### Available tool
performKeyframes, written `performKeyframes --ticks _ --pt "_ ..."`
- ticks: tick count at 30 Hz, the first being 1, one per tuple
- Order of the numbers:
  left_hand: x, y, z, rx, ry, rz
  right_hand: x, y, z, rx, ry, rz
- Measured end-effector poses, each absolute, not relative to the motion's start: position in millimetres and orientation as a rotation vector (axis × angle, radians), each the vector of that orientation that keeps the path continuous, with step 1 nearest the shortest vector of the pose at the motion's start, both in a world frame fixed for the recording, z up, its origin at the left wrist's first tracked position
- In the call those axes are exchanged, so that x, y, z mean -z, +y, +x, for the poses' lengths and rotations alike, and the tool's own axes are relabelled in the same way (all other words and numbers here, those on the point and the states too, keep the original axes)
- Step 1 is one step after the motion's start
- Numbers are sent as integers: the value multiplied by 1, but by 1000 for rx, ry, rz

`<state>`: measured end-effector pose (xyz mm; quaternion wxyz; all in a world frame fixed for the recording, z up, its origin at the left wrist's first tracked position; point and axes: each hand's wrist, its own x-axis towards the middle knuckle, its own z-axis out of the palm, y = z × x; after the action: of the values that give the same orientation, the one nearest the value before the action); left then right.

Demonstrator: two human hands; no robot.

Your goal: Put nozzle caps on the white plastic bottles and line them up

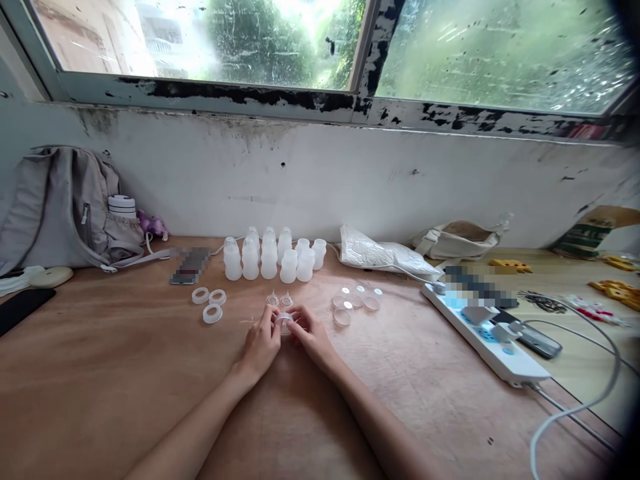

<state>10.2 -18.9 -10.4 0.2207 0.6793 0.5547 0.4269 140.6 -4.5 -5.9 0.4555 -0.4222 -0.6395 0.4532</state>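
My left hand (264, 337) and my right hand (309, 333) meet at the middle of the table, fingers closed around opposite sides of a small round translucent bottle part (285, 325). Fingertips partly hide it, so I cannot tell whether it is one piece or several. Just beyond my fingers stand two clear bottle nipples (286, 301). Left of my hands lie three white screw rings (213, 314), and to the right sits a group of clear round caps (343, 315). Frosted small bottles (269, 257) stand upright in rows behind, the left ones with domed tops.
A phone (191, 265) lies at the back left, near a grey backpack (65, 200). On the right, a white power strip (483, 337) with plugs and cables runs diagonally. A white plastic bag (383, 253) and a small pouch (457, 240) rest against the wall.
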Motion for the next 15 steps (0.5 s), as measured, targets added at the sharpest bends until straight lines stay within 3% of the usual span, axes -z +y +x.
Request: performKeyframes --ticks 5,15 --pt "8 -12 4 -1257 1355 1624 4 0 144 -1631 -1196 -844" --pt "10 -5 5 -1105 901 1188 3 7 155 -1711 -1135 -899"
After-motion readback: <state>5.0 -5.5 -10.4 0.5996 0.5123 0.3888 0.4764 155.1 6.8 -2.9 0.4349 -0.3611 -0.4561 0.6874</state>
